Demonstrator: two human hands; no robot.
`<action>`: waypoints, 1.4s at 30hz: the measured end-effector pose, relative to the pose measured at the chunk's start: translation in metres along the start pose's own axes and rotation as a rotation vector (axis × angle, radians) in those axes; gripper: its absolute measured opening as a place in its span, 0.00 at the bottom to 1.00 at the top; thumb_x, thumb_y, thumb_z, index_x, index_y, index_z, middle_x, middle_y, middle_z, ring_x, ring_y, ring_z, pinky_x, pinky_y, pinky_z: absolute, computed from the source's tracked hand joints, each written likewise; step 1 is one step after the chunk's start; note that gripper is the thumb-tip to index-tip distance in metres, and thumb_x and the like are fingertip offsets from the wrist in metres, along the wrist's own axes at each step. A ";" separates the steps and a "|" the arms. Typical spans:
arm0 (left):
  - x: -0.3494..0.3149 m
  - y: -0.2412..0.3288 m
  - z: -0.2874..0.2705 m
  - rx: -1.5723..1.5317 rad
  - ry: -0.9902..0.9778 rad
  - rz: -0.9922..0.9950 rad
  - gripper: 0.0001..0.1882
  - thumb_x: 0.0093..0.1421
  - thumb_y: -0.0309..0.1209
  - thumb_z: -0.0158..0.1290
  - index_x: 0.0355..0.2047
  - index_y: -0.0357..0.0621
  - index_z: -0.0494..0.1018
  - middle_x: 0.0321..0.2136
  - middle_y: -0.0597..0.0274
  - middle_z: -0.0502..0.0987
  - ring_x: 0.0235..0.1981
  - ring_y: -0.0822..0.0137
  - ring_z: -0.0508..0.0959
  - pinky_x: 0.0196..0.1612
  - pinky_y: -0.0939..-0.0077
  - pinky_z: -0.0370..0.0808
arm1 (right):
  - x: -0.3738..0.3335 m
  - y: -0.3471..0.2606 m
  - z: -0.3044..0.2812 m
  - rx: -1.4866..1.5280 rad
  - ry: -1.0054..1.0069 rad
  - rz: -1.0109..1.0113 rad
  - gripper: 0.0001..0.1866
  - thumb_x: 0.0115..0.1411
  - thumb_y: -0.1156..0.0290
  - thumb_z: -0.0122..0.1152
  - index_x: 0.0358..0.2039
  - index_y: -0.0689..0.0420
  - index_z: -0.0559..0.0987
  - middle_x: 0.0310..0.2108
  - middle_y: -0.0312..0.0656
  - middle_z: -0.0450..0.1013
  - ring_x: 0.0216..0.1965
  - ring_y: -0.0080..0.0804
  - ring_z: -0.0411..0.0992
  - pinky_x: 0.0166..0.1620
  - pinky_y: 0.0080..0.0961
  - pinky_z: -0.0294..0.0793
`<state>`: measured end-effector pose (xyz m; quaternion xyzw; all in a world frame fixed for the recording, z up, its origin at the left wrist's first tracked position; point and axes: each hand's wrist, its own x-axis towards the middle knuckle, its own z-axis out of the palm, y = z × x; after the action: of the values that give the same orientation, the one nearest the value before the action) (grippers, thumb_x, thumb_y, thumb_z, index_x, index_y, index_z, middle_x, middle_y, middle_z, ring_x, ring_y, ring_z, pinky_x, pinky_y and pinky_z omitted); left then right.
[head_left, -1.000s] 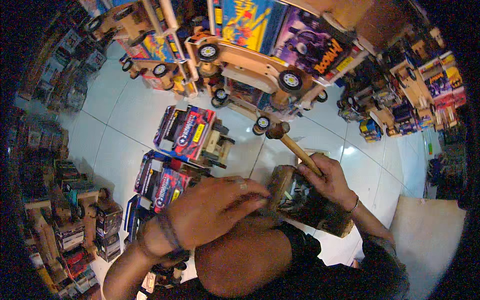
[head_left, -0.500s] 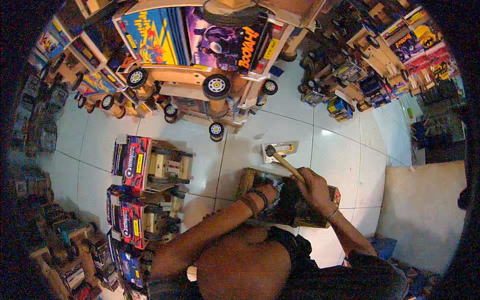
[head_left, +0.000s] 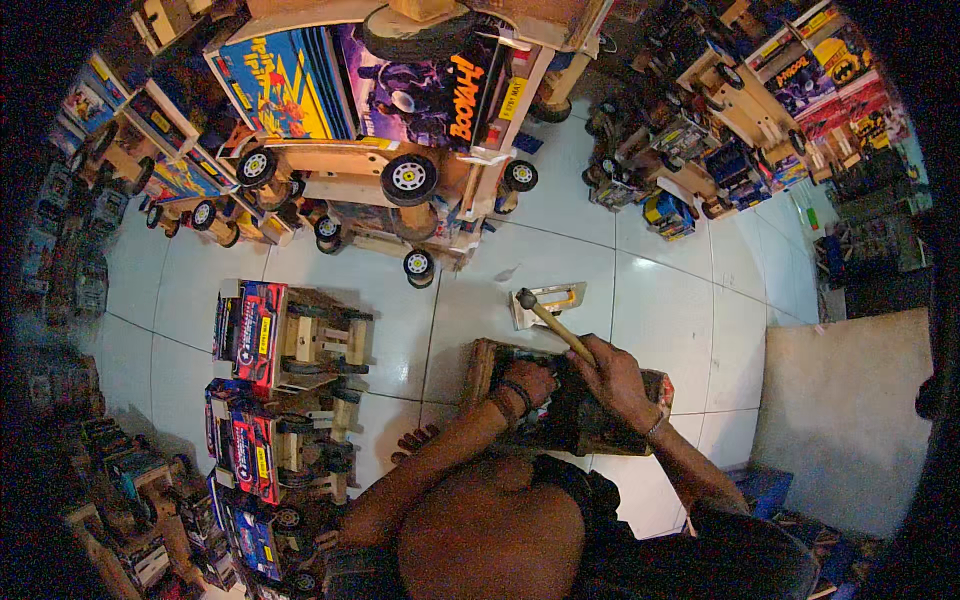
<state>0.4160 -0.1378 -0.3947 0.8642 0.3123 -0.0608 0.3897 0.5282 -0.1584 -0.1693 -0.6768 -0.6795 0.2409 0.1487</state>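
My right hand (head_left: 618, 385) is closed around the wooden handle of a hammer (head_left: 560, 330), whose dark head points up and left. It is above the right part of a worn wooden box (head_left: 480, 378) with a dark inside. My left hand (head_left: 532, 382), with dark bands at the wrist, reaches into the left part of that box. Its fingers are curled downward, and what they hold, if anything, is hidden. Small light bits show by the fingertips. Just beyond the box, a flat white piece with a tan patch (head_left: 567, 302) lies on the tiles, partly under the hammer head.
Toy trucks with red and blue panels (head_left: 262, 340) stand in a row at left. A large wooden toy truck (head_left: 330, 170) with black wheels is at the top. More toy vehicles (head_left: 690, 165) crowd the upper right. A pale board (head_left: 850, 420) is at right.
The view has shifted slightly, moving the surroundings a little left in the picture. Both hands stay at the box, the right still gripping the hammer. Small brown round pieces now show beside my left forearm.
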 end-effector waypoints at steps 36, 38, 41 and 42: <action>-0.370 0.040 -0.329 -1.085 0.784 0.081 0.10 0.59 0.20 0.59 0.39 0.42 0.72 0.46 0.57 0.79 0.45 0.71 0.78 0.47 0.77 0.76 | 0.062 -0.245 -0.007 0.828 -0.430 -0.359 0.10 0.61 0.68 0.66 0.40 0.58 0.77 0.34 0.37 0.79 0.34 0.21 0.74 0.38 0.22 0.73; -0.395 0.041 -0.325 -1.148 0.825 0.022 0.08 0.60 0.19 0.58 0.38 0.42 0.71 0.49 0.53 0.78 0.48 0.69 0.78 0.50 0.76 0.76 | 0.061 -0.268 -0.003 0.940 -0.531 -0.349 0.10 0.61 0.67 0.66 0.39 0.58 0.77 0.34 0.35 0.80 0.34 0.20 0.75 0.39 0.21 0.74; -0.419 0.044 -0.320 -1.118 0.928 -0.073 0.08 0.60 0.19 0.58 0.38 0.41 0.71 0.48 0.52 0.78 0.47 0.69 0.78 0.51 0.75 0.76 | 0.061 -0.296 0.002 0.818 -0.573 -0.350 0.10 0.62 0.66 0.64 0.39 0.58 0.77 0.33 0.35 0.80 0.35 0.19 0.75 0.40 0.21 0.74; -0.424 0.045 -0.318 -0.994 1.030 -0.017 0.08 0.60 0.19 0.57 0.39 0.39 0.73 0.47 0.53 0.79 0.46 0.69 0.78 0.50 0.75 0.76 | 0.059 -0.304 0.004 0.898 -0.606 -0.327 0.11 0.64 0.63 0.63 0.40 0.57 0.77 0.31 0.33 0.79 0.28 0.16 0.73 0.32 0.18 0.72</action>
<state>0.0600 -0.1427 0.0012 0.5008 0.4540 0.5015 0.5400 0.2664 -0.0910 -0.0191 -0.3335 -0.6188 0.6636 0.2558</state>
